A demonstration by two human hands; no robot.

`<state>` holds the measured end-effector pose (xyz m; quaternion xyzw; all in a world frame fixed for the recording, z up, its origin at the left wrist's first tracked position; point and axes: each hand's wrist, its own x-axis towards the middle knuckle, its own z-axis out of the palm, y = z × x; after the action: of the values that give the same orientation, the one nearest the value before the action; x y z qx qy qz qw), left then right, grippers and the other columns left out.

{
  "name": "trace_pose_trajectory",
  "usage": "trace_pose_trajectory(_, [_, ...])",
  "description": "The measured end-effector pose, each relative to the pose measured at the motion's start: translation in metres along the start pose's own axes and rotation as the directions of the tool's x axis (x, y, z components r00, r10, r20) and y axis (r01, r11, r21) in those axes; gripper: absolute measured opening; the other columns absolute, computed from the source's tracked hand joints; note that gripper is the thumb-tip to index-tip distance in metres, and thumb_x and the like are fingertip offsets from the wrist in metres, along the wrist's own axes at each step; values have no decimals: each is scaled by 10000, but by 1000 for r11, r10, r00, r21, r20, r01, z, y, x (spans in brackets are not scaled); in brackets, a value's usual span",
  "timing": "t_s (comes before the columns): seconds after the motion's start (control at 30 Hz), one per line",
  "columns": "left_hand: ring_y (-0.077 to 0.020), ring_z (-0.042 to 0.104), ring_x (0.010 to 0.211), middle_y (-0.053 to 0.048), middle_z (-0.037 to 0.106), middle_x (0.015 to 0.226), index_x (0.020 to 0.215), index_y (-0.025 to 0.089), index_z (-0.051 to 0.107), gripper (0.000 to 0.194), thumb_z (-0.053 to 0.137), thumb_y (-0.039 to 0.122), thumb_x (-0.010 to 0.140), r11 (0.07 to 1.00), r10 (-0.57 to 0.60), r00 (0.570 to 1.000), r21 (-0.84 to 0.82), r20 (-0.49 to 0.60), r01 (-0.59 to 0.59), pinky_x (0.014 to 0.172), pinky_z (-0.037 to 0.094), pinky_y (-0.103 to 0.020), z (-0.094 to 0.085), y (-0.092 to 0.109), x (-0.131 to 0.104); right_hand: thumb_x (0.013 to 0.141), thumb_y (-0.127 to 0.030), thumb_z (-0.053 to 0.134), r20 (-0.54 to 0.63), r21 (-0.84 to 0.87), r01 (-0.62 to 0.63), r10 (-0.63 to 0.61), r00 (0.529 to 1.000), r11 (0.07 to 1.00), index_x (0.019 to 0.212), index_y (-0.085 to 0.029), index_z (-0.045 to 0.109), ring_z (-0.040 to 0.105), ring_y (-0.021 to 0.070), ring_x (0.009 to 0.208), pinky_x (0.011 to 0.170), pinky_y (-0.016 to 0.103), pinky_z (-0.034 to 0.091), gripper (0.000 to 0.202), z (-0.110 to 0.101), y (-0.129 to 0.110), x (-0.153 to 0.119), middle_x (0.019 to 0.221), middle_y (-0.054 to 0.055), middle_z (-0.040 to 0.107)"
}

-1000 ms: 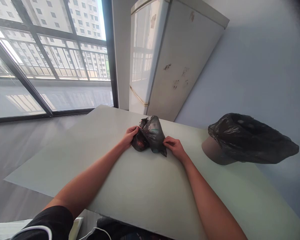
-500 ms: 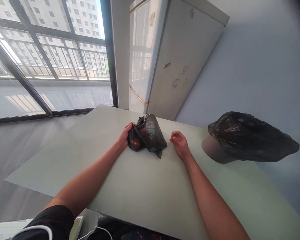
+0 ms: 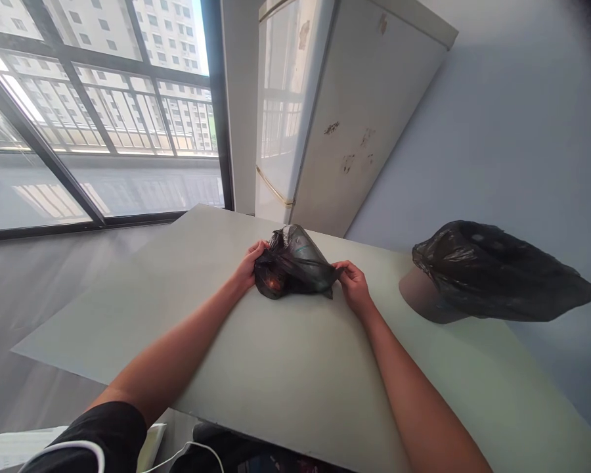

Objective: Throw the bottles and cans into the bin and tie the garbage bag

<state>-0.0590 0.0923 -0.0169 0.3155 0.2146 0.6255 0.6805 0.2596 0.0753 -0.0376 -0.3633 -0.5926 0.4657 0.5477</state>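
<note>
A small black plastic bag (image 3: 293, 269) with something inside lies on the pale grey table (image 3: 256, 368), a little past its middle. My left hand (image 3: 250, 264) grips the bag's left side. My right hand (image 3: 353, 282) pinches the bag's right corner, and the plastic is stretched between the two hands. An orange-brown patch shows through the plastic at the lower left of the bag.
A larger black plastic bag (image 3: 497, 272) covers a round item at the table's right side near the wall. A worn white fridge (image 3: 335, 112) stands behind the table. A big window (image 3: 93, 118) fills the left. A white cable (image 3: 187, 450) hangs below the near edge.
Half a second ago my right hand was off the bag, resting beside it. It has come back and taken hold of the right corner. My left hand kept its grip throughout.
</note>
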Motion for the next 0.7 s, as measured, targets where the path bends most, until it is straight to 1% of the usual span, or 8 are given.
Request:
trace_pose_trajectory(0.07, [-107, 619, 682, 15, 639, 802, 842, 166, 660, 355, 896, 420, 764, 1000, -1, 1000, 6, -3, 1, 657, 554, -232, -1, 0, 0, 906, -439, 714, -83, 95, -11, 19, 996, 995, 919, -264, 652, 592, 185, 814, 759, 323, 484, 185, -1, 1, 1, 911, 16, 667])
trace_pose_trajectory(0.13, [-99, 608, 678, 19, 632, 813, 841, 170, 654, 365, 899, 427, 759, 1000, 2, 1000, 13, -8, -2, 655, 547, -226, -3, 0, 1, 888, -425, 718, -142, 171, -21, 46, 989, 985, 935, -272, 635, 582, 176, 736, 710, 311, 483, 180, -3, 0, 1, 822, -5, 652])
trace_pose_trajectory(0.27, [-89, 591, 673, 19, 623, 818, 828, 172, 654, 373, 899, 444, 754, 999, 19, 1000, 40, -12, -19, 650, 534, -213, -5, -1, 2, 844, -405, 741, -224, 273, -35, 99, 970, 961, 977, -272, 649, 608, 183, 716, 699, 315, 500, 209, -6, -4, 2, 795, -12, 670])
trace_pose_trajectory(0.37, [-89, 575, 647, 20, 600, 763, 818, 175, 671, 349, 896, 435, 758, 996, 26, 1000, 87, -4, -26, 620, 513, -207, -6, -3, 3, 835, -374, 749, -267, 314, -28, 116, 957, 949, 859, -237, 646, 582, 166, 680, 662, 296, 490, 173, -7, -6, 2, 758, -13, 642])
trace_pose_trajectory(0.47, [-80, 540, 608, 32, 570, 717, 910, 181, 734, 331, 919, 390, 733, 989, 26, 999, 145, 18, -29, 579, 475, -194, -3, -5, 1, 813, -305, 756, -308, 337, -7, 118, 944, 941, 773, -215, 631, 576, 156, 694, 652, 280, 487, 159, -9, -5, 1, 772, -8, 639])
trace_pose_trajectory(0.53, [-89, 565, 662, 18, 604, 789, 1056, 185, 764, 447, 946, 373, 694, 980, 22, 998, 194, 62, -34, 618, 488, -194, 1, -4, -3, 808, -292, 754, -339, 351, 3, 124, 933, 936, 789, -212, 648, 595, 162, 729, 673, 283, 502, 134, -10, -2, 3, 802, -3, 655])
trace_pose_trajectory(0.63, [-170, 656, 875, -51, 684, 1025, 1266, 198, 724, 657, 949, 395, 682, 938, -10, 978, 340, 207, -62, 789, 536, -252, 5, -2, -8, 814, -325, 754, -389, 377, 27, 132, 912, 926, 829, -225, 664, 615, 165, 759, 724, 293, 529, 135, -14, 2, 6, 821, -14, 668])
trace_pose_trajectory(0.7, [-226, 663, 999, -90, 690, 1147, 1295, 207, 713, 656, 929, 406, 709, 881, -53, 952, 462, 300, -97, 882, 526, -298, 7, -2, -9, 818, -362, 756, -414, 392, 49, 129, 901, 919, 891, -245, 682, 636, 166, 805, 776, 299, 544, 156, -15, 1, 8, 871, -22, 689])
